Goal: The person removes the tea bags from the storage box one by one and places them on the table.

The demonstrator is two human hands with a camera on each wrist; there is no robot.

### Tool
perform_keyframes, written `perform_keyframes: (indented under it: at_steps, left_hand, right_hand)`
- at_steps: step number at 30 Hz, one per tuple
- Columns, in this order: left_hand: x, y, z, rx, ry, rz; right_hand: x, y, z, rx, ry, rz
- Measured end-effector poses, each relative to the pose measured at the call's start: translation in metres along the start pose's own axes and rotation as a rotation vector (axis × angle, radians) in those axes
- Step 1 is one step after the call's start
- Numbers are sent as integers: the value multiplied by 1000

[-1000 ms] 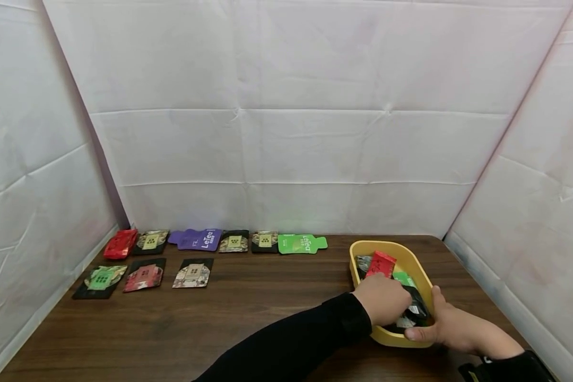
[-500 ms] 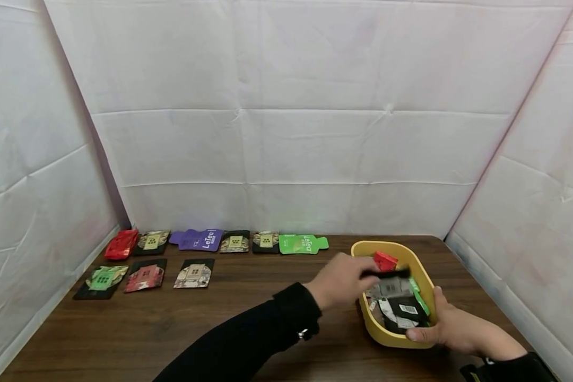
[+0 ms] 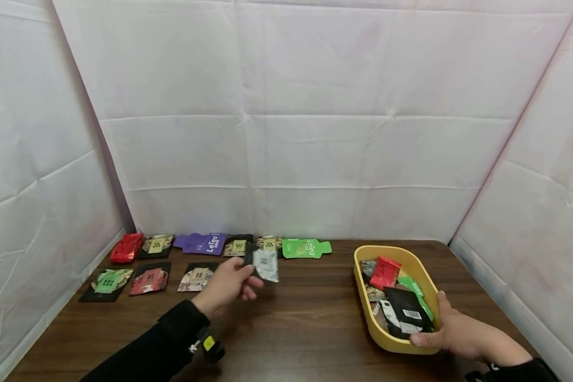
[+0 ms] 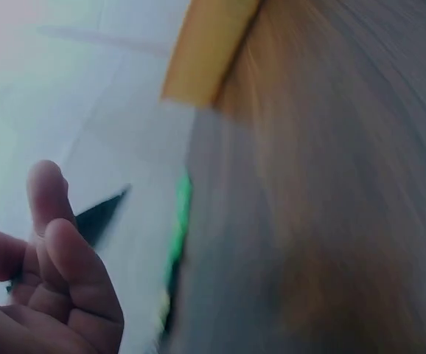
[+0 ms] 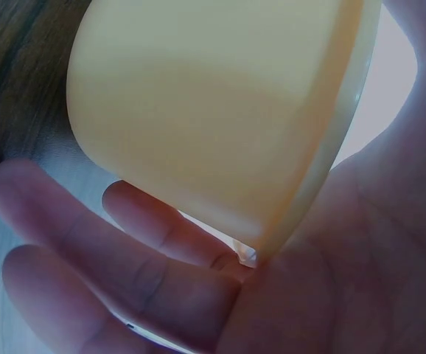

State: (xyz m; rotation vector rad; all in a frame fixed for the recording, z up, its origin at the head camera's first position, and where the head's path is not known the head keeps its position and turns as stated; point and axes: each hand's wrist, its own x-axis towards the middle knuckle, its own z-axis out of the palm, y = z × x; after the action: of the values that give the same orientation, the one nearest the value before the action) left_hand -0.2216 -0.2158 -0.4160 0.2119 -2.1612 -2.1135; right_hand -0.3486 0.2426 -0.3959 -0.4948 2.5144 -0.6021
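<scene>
My left hand [image 3: 226, 286] pinches a dark tea sachet [image 3: 266, 264] with a pale printed face, above the table in front of the back row. In the left wrist view a dark corner of the sachet [image 4: 101, 217] sticks out past my fingers. At the right, my right hand [image 3: 465, 331] grips the near right corner of a yellow basket [image 3: 396, 345], thumb over the rim. The right wrist view has my fingers around the outer wall of the basket [image 5: 198, 110]. Inside lie a red packet [image 3: 385, 272], a black sachet [image 3: 403, 302] and green packets [image 3: 413, 286].
Along the back wall runs a row with a red packet [image 3: 126, 248], a purple packet [image 3: 201, 243], a green packet [image 3: 305, 248] and several black sachets. In front lie sachets with green [image 3: 106, 284], pink [image 3: 150, 278] and pale [image 3: 197, 278] labels. White sheets enclose the table.
My left hand has come out of the basket with the sachet and moved left across the table. My right hand has kept its grip on the basket.
</scene>
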Motion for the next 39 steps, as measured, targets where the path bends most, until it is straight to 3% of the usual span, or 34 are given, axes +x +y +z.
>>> perform_keyframes:
  at_steps: [4,7,12,20,24,31,39]
  left_hand:
    - [-4,-17,-31,-68,49,-124]
    - [-4,-23,-46,-98,46,-166]
    - [-6,-25,-58,-66,22,-188]
    - [-14,-12,-66,43,13,-209]
    - [-15,-11,-68,87,9,-193]
    - [-12,-15,-52,407,-20,-95]
    - [-5,-11,-34,515,-69,-77]
  right_hand:
    - [-1,2,0,2,-4,-11]
    - [-2,2,0,6,-5,-1]
    - [-3,1,1,-3,-7,-5]
    - [-1,1,-1,-2,-17,14]
    - [0,1,-2,-3,-18,9]
    - [0,3,0,-6,-8,8]
    - [0,0,0,-21,0,12]
